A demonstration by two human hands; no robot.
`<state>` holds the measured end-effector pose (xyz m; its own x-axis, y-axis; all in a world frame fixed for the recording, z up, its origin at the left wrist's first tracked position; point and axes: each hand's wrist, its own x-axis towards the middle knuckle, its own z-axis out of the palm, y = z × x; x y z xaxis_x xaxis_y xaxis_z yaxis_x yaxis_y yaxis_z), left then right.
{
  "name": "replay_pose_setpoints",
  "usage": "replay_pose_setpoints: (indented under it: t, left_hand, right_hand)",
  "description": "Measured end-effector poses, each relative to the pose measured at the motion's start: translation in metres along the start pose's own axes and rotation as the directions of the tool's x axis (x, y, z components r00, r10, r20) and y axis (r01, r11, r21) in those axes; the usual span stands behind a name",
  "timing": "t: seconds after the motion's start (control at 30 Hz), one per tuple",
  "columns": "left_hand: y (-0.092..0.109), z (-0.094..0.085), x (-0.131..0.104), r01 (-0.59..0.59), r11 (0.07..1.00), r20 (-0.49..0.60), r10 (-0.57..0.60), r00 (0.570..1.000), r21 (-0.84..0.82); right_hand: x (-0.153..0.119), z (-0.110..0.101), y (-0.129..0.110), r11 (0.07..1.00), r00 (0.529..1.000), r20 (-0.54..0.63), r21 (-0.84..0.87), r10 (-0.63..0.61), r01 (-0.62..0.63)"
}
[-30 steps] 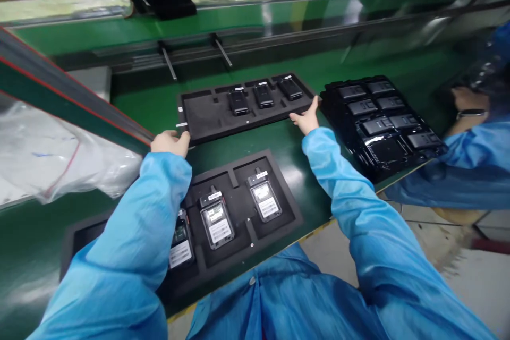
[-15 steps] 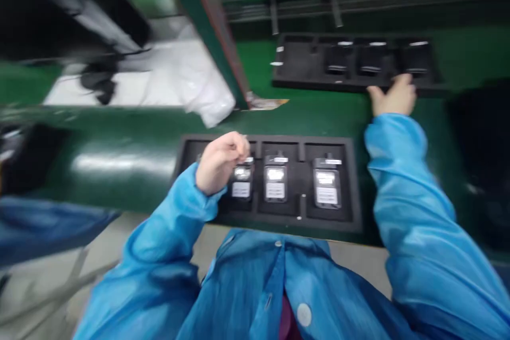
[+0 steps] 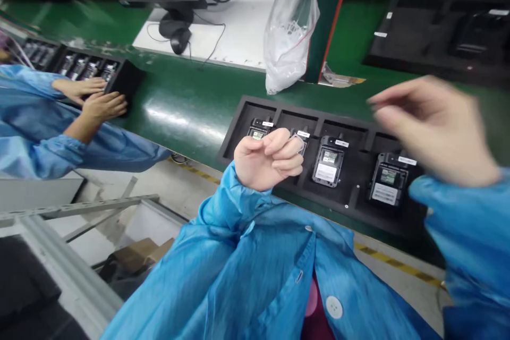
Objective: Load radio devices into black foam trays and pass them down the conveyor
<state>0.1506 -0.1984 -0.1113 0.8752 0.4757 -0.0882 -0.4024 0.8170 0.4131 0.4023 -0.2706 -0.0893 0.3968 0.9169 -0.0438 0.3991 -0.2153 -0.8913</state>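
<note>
Handsets [image 3: 329,160] with white labels sat upright in the slots of a black foam tray [image 3: 235,133] at the near edge of a green work surface [image 3: 187,101], as a person in a blue smock held both hands above them. The left hand [image 3: 268,162] hung loosely curled over the tray's left end, covering part of the second handset, its fingers folded toward the palm; whether anything lay inside the curl could not be told. The right hand [image 3: 428,127], blurred, was raised above the tray's right end with its fingers spread and nothing in them. Four handsets showed in the tray, one at the far left [image 3: 258,130], one partly behind the left hand, and two to the right.

A second black foam tray [image 3: 402,37] lay farther back on the surface, to the upper right. A clear plastic bag [image 3: 290,32] hung beside a green post [image 3: 330,16]. To the left, a co-worker's hands [image 3: 90,98] rested on another dark tray [image 3: 127,79] of devices. A computer mouse [image 3: 180,38] and its cable lay on a white mat [image 3: 235,37] behind.
</note>
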Motion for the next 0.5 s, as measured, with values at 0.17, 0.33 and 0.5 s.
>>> replay_pose_setpoints:
  t: [0.17,0.33,0.5]
  left_hand:
    - [-0.014,-0.003,-0.008,0.006,0.999,-0.025,-0.008,1.000,-0.048]
    - [-0.024,-0.019,-0.024,-0.033,0.999,-0.015,0.033,0.999,0.013]
    - [-0.028,-0.033,-0.030,-0.164,0.983,0.036,0.162,0.986,0.085]
  right_hand:
    - [-0.036,0.074,-0.018,0.975,0.896,0.441,0.215,-0.052,-0.049]
    - [-0.056,0.098,-0.014,0.926,0.886,0.442,0.260,0.137,-0.273]
    - [-0.067,0.104,-0.002,0.969,0.916,0.378,0.141,0.137,-0.203]
